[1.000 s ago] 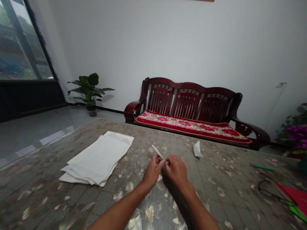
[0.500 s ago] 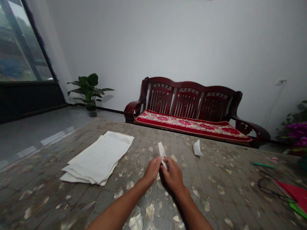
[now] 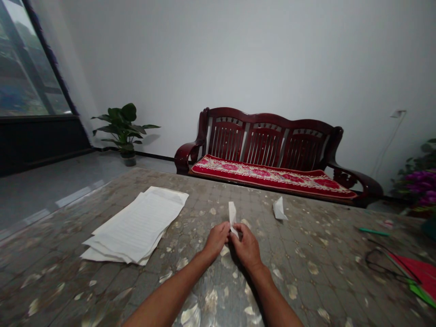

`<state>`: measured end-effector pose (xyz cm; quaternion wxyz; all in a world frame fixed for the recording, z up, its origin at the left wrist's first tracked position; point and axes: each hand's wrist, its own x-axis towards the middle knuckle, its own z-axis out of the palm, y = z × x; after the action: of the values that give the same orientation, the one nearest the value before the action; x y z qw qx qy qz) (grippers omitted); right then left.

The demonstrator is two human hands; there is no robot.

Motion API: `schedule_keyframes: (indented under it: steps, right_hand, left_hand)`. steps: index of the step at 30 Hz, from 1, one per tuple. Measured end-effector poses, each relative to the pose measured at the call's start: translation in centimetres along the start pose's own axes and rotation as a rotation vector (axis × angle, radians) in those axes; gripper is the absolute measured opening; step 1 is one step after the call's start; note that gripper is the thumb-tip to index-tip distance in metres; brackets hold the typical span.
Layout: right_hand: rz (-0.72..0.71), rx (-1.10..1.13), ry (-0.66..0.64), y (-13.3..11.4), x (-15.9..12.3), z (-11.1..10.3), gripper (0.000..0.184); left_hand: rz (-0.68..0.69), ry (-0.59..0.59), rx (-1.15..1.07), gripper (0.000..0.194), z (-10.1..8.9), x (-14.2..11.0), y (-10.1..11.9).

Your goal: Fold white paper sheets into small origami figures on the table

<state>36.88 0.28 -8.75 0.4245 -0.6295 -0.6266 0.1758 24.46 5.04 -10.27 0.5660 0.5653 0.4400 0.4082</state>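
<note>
A narrow folded strip of white paper (image 3: 232, 211) stands up between my two hands over the middle of the table. My left hand (image 3: 218, 239) pinches it from the left, fingers closed. From the other side my right hand (image 3: 247, 246) grips its lower part between thumb and fingers. The fingers hide the middle of the strip. To the right of my hands a small folded white paper piece (image 3: 279, 210) sits on the table, apart from them. A stack of lined white paper sheets (image 3: 136, 227) lies to the left.
The table (image 3: 306, 281) has a patterned grey cover. On its right are a green pen (image 3: 374, 232), dark-framed glasses (image 3: 381, 265) and a red and green item (image 3: 417, 274). Behind stands a wooden bench (image 3: 265, 141) with a red cushion; a potted plant (image 3: 125, 129) is at back left.
The paper strip has turned more upright, its upper end shifting slightly right. Both hands keep hold of it with small finger movements. The view has shifted a little.
</note>
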Motion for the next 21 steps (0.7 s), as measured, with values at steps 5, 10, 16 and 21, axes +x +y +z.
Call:
schedule_keyframes:
  steps: [5,10,16,21]
  right_hand:
    - [-0.005,-0.024,0.021,0.6,0.2,0.2,0.04]
    - [-0.062,-0.076,0.015,0.6,0.1,0.2,0.042]
    - [-0.058,-0.124,-0.011,0.4,0.0,0.2,0.041]
    - [-0.085,-0.143,-0.001,0.6,-0.1,0.2,0.041]
  left_hand:
    - [-0.074,-0.048,-0.169,0.041,0.2,-0.3,1.2]
    - [-0.126,-0.003,-0.219,0.035,0.3,-0.5,1.8]
    - [-0.15,0.005,-0.272,0.033,0.3,-0.7,2.2]
    - [-0.169,-0.043,-0.321,0.038,-0.1,-0.9,2.6]
